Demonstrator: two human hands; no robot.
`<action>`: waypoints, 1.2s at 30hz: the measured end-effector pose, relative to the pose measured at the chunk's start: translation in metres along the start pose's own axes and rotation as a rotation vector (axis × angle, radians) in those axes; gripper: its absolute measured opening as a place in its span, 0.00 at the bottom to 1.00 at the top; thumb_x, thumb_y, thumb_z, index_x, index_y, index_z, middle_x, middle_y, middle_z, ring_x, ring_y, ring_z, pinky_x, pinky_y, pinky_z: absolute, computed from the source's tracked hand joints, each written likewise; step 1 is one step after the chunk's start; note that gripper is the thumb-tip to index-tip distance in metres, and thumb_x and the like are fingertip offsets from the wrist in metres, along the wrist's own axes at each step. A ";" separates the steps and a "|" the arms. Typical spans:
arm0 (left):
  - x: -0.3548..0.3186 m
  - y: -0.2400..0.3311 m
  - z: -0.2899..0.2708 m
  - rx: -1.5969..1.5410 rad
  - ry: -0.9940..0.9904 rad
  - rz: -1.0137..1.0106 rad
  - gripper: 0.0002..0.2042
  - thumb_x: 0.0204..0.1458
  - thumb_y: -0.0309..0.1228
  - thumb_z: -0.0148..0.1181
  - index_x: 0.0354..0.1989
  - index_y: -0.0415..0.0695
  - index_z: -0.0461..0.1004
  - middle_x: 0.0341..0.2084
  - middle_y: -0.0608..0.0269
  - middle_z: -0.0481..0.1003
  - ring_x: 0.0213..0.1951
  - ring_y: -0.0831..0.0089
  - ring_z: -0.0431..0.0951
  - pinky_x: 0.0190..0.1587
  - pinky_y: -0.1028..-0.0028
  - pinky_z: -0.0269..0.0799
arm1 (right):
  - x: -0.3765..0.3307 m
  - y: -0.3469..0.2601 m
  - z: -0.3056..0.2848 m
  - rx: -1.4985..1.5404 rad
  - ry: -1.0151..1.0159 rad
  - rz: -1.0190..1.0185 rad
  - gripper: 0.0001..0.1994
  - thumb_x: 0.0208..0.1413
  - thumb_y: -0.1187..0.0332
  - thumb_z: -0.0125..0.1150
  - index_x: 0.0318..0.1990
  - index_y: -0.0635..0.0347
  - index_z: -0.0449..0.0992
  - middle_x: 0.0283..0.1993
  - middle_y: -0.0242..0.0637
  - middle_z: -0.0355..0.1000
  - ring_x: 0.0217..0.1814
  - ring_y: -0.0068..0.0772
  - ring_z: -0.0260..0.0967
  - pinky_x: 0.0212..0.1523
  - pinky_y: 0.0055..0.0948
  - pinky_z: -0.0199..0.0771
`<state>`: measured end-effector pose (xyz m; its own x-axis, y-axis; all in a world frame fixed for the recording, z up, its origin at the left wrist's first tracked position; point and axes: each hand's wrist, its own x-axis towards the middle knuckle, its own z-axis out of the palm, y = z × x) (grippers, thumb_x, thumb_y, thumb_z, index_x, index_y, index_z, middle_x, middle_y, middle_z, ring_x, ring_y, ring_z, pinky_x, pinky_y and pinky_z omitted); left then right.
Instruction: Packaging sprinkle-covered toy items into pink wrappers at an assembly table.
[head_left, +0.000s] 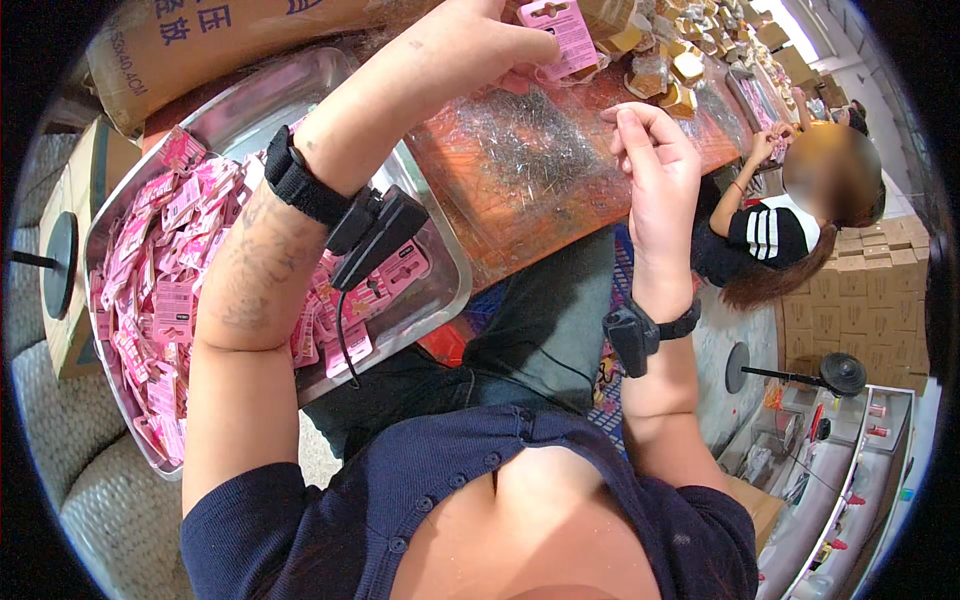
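My left hand (478,38) is raised over the table and grips a pink card package (560,35) at its lower edge. My right hand (655,160) hovers to the right of it, fingers curled, thumb and forefinger pinched; whether a small item sits between them cannot be told. Under both hands lies a pile of thin metal pins (535,135) on the orange table top (480,215). A black band with a small device is strapped on each wrist.
A steel tray (445,290) at my left holds several pink card packages (160,290). A large brown sack (230,40) lies behind it. Small boxed items (670,60) are heaped at the far table end. Another seated person (770,235) works at the right beside stacked cartons (860,300).
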<state>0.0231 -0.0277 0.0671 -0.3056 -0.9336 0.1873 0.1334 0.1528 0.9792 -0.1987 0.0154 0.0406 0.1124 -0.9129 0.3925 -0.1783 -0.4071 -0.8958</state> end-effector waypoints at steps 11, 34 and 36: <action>-0.002 -0.002 0.004 0.125 0.024 0.093 0.14 0.53 0.25 0.60 0.46 0.36 0.67 0.36 0.61 0.74 0.38 0.77 0.74 0.41 0.77 0.73 | 0.001 0.004 -0.006 0.025 0.005 0.070 0.08 0.64 0.69 0.58 0.42 0.63 0.80 0.28 0.22 0.70 0.31 0.12 0.63 0.31 0.16 0.61; -0.008 0.004 0.006 0.436 0.126 0.128 0.16 0.50 0.27 0.61 0.46 0.34 0.68 0.33 0.55 0.76 0.38 0.74 0.75 0.42 0.74 0.73 | 0.004 0.007 0.002 -0.052 0.004 -0.025 0.09 0.65 0.70 0.57 0.42 0.66 0.79 0.30 0.25 0.72 0.35 0.15 0.66 0.40 0.17 0.66; -0.010 0.006 0.005 0.417 0.133 0.107 0.16 0.50 0.27 0.60 0.45 0.34 0.68 0.33 0.54 0.77 0.37 0.72 0.76 0.41 0.73 0.73 | 0.003 0.008 0.000 -0.057 0.015 0.008 0.09 0.65 0.69 0.56 0.42 0.66 0.79 0.30 0.24 0.71 0.35 0.14 0.65 0.39 0.17 0.65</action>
<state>0.0218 -0.0160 0.0713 -0.1836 -0.9349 0.3039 -0.2424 0.3426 0.9077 -0.1996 0.0095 0.0350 0.0959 -0.9161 0.3892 -0.2350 -0.4008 -0.8855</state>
